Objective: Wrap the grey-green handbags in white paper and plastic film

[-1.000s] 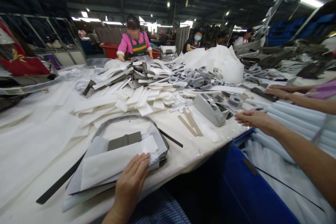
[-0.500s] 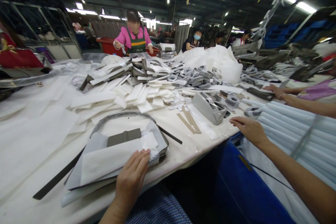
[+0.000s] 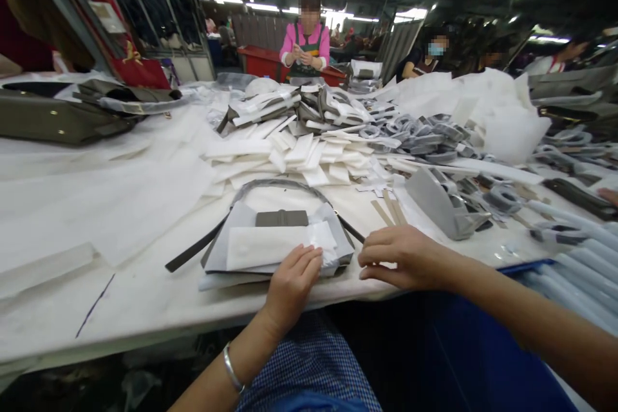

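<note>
- Clock read with the bag at centre, 12 pointing away from the wearer.
- Partly covered bag is laid on the bench, near its front edge; wrapped handle is arched at 12, dark strap is stretched out toward 9.
- Left hand is placed at 5, fingers laid flat on the white sheet over the bag; nothing is seen clenched.
- Right hand is held at 3, just beside the bag, fingers loosely bent, thumb apart; nothing is seen grasped. Contact with the bench can't be told.
- Pile of foam pieces is heaped at 12; tan strips and grey covered piece are seen at 2; blue bin is placed below the bench at 4.
- Risk: white sheet looks loosely laid, could be slid or creased if the left hand is dragged.
- Risk: strap could be snagged by a sleeve or passing item, bag turned with it.
- Risk: bag could be tipped off the front edge if pulled toward 6.
- Risk: tan strips could be swept aside by a wide right-arm swing.
</note>
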A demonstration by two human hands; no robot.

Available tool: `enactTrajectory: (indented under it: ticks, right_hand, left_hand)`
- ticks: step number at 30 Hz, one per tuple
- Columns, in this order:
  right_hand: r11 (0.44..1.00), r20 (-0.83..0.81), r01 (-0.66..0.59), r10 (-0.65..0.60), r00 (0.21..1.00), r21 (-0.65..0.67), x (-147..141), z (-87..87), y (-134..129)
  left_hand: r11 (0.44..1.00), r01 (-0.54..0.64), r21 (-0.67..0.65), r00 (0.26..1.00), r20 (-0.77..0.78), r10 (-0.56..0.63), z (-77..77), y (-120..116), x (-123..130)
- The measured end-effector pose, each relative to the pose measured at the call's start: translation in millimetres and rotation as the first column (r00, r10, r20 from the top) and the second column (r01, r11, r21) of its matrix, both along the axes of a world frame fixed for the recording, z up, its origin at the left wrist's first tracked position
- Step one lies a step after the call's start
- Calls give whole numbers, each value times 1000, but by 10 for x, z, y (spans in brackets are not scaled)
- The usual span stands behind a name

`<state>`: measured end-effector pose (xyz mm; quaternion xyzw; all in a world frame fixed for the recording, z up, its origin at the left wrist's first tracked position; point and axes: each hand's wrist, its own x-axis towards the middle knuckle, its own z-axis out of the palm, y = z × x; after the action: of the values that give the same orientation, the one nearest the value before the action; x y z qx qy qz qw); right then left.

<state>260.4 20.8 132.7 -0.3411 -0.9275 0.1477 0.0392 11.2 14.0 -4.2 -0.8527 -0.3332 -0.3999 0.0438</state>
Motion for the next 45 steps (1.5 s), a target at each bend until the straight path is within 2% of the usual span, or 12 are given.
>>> enactTrajectory:
  ticks: [3, 7, 11, 14, 20, 24, 32, 37, 39, 42, 45]
  right_hand:
    - [991, 41, -135, 135, 990, -7, -340, -53, 297]
    - [975, 165, -219, 222, 961, -36, -626, -135, 604]
    - [981, 291, -148, 178, 940, -123, -829, -157, 768]
    - [987, 444, -83, 136, 886, -136, -961, -157, 839]
    - [984, 690, -108, 179, 701, -145, -1237, -40, 864]
    - [985, 733, -107, 173, 658, -136, -1353, 6, 860]
    - [986, 689, -143, 161, 707, -83, -1324, -130, 1021]
    - [986, 603, -155, 159, 782, -58, -1214, -170, 1225]
    - [995, 539, -82, 97, 837, -52, -1124, -220, 1355]
    - [992, 394, 109, -77, 916, -59, -926, -279, 1555]
    - [966, 252, 259, -255, 934, 17, -705, -274, 1633]
  left_hand:
    - [1000, 3, -6, 1000, 10, -3, -11, 1, 3]
    - [999, -17, -27, 1000, 26, 18, 3, -3, 15]
    - [998, -33, -58, 998, 48, 36, 26, -4, 30]
    - [995, -40, -86, 995, 87, 47, 14, 2, 39]
    - [999, -40, -27, 990, 134, 43, -28, -3, 39]
    - [999, -31, 41, 995, 95, 27, -19, -7, 26]
    - [995, -92, 48, 994, 62, 89, 8, -6, 62]
    - [993, -111, 45, 993, 36, 110, -5, -10, 62]
    - [992, -118, 37, 993, 18, 117, -12, -11, 59]
    - [991, -126, 41, 992, 10, 126, -27, -17, 54]
    - [992, -115, 46, 993, 35, 113, -50, -27, 51]
